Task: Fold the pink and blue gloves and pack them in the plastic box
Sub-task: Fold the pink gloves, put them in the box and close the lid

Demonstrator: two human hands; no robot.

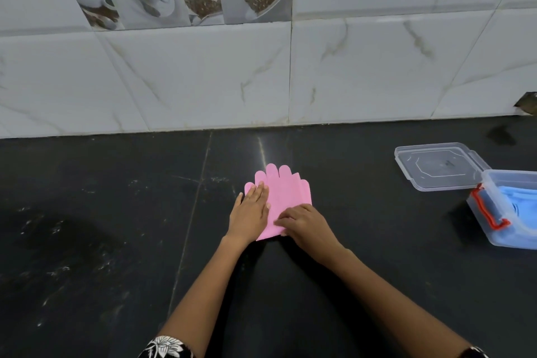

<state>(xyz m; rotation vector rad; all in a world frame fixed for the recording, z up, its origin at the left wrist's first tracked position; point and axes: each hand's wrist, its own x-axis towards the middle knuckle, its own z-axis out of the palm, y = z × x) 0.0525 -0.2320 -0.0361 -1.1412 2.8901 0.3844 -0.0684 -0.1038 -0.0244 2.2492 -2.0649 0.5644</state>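
Note:
The pink gloves (283,192) lie flat and stacked on the black counter (116,227), fingers pointing toward the wall. My left hand (250,213) presses flat on their left side, fingers together. My right hand (302,222) curls its fingers at the cuff end near the lower right edge, pinching it. The clear plastic box (505,212) with a red handle stands at the right edge, with the blue gloves (520,202) inside it.
The box's clear lid (438,166) lies on the counter just left of and behind the box. A marble-tiled wall (261,75) rises behind the counter. A counter seam runs down left of the gloves.

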